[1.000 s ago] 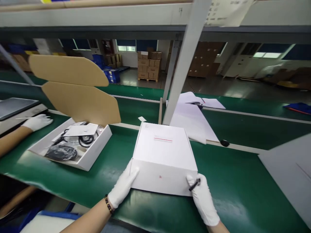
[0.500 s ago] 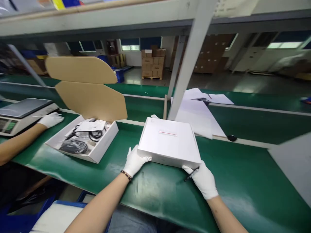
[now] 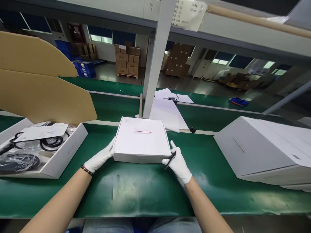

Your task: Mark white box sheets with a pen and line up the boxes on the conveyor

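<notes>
Legs in blue denim [image 3: 107,226] show at six o'clock, below the near edge of a glossy green desk [image 3: 136,199]. A bare forearm with a dark beaded bracelet [image 3: 86,170] ends in the white-gloved left hand [image 3: 100,158], at eight o'clock from a flat, closed white cardboard box [image 3: 143,139], which serves as the dial's centre. That hand touches the box's near left corner; its fingertips are partly hidden, so how far the fingers close cannot be told. At four o'clock the white-gloved right hand [image 3: 179,164] is at the near right corner, fingers clamped on a slim black pen-like stick [image 3: 171,157]. The box sits between both hands, a thin red line across its top.

At nine o'clock stands an open white box with a raised brown lid [image 3: 41,94], holding black cable [image 3: 52,142], a plastic-wrapped dark bundle [image 3: 19,162] and a white paper leaflet [image 3: 41,132]. At three o'clock is a large white carton [image 3: 250,152].

Farther off, toward one o'clock, lie a broad white sheet [image 3: 167,113] and an open paper notebook [image 3: 165,94]. A pale metal post [image 3: 157,58] rises at twelve; brown cardboard cartons [image 3: 127,61] stand stacked beyond, toward eleven.
</notes>
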Motion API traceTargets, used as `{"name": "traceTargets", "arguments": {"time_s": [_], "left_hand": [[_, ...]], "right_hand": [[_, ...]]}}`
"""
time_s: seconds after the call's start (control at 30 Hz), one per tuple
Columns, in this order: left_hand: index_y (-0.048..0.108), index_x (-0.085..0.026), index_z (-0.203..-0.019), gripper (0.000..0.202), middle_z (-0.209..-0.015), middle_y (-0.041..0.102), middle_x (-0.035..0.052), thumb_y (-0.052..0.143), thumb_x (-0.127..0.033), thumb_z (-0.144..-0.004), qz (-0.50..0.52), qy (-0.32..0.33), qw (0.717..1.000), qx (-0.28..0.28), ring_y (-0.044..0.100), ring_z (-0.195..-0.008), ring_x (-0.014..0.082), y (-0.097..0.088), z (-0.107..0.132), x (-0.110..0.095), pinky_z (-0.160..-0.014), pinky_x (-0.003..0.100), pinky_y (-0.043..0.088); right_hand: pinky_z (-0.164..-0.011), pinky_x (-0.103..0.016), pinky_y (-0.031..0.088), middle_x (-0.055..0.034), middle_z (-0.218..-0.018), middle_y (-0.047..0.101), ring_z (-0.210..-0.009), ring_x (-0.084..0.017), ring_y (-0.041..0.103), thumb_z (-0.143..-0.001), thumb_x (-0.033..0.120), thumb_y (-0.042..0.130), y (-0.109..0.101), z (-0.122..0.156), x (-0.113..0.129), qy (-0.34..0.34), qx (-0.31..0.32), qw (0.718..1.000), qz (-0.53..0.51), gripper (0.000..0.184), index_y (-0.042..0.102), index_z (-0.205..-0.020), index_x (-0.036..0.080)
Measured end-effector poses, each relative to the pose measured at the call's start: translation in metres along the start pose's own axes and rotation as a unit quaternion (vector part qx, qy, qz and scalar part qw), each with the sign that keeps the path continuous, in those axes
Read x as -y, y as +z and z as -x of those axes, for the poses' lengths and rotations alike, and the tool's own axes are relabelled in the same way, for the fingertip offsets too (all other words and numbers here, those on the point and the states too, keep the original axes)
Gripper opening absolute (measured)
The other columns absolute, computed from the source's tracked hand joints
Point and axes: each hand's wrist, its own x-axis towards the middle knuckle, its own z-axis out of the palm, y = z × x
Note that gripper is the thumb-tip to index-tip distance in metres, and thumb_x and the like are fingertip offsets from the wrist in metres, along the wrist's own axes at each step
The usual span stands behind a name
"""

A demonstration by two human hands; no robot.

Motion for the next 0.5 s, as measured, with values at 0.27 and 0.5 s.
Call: {"name": "traceTargets", "arguments": {"time_s": [0.27,0.5], "left_hand": [[0.059,-0.020,-0.136,0.072,-0.145,0.052,0.0169,0.075,-0.053,-0.074,-0.406,0.107,0.907,-0.013,0.039,-0.137,0.0438,0.036,-0.019,-0.072,-0.115,0.060,0.025],[0.056,-0.022,-0.138,0.068,-0.151,0.046,0.0136,0.069,-0.055,-0.080,-0.287,0.131,0.948,0.047,0.032,-0.143,0.0402,0.023,-0.031,-0.075,-0.117,0.056,0.025]], "right_hand": [[-0.108,-0.057,0.038,-0.0241,-0.134,0.055,-0.124,-0.040,0.050,-0.079,0.038,0.074,0.043,-0.017,0.055,-0.260,0.034,0.928,0.263,0.045,0.060,-0.112,0.012],[-0.107,-0.052,0.040,-0.0177,-0.119,0.065,-0.115,-0.035,0.056,-0.073,0.044,0.076,0.032,-0.037,0.059,-0.079,0.048,0.995,-0.044,0.044,0.067,-0.103,0.014]]}}
